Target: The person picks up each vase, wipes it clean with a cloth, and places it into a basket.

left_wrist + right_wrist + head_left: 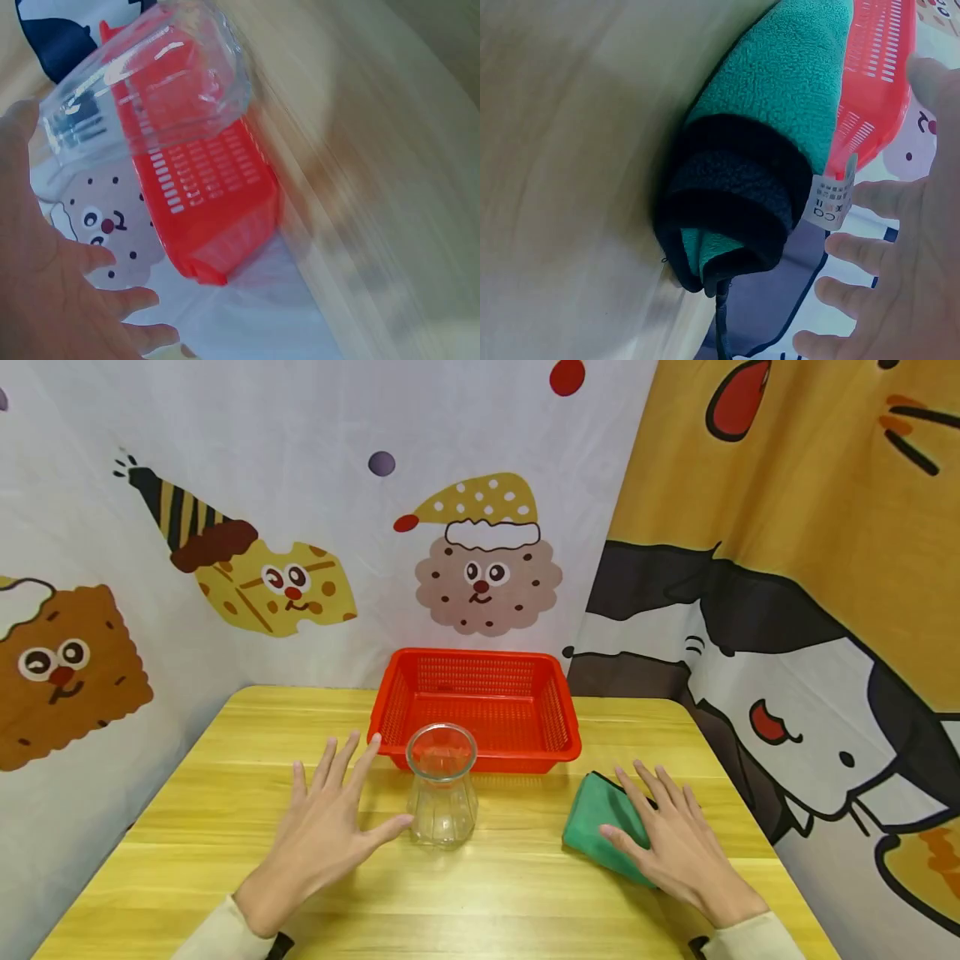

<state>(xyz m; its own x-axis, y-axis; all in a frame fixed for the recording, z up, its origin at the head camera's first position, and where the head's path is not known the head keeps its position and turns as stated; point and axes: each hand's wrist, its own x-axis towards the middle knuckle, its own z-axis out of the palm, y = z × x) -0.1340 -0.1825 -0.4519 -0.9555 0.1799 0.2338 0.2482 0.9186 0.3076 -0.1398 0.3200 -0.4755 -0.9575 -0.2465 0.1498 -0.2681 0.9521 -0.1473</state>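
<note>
So, right hand [677, 842], fingers spread, partly hides the green cloth [598, 815]; left hand [326, 827] is splayed by the glass jar [442, 814], near the red basket [521, 758]. Counter [519, 839] shows between jar and cloth, near edge cropped.

The left hand [326, 828] and right hand [675, 846] extend forward, fingers spread, the 2 thumbs angled inward.

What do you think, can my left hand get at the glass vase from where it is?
Probably yes: your left hand is open right beside the glass vase, with nothing visible between them. The red basket sits beyond the vase, so it shouldn't block that side.
</note>
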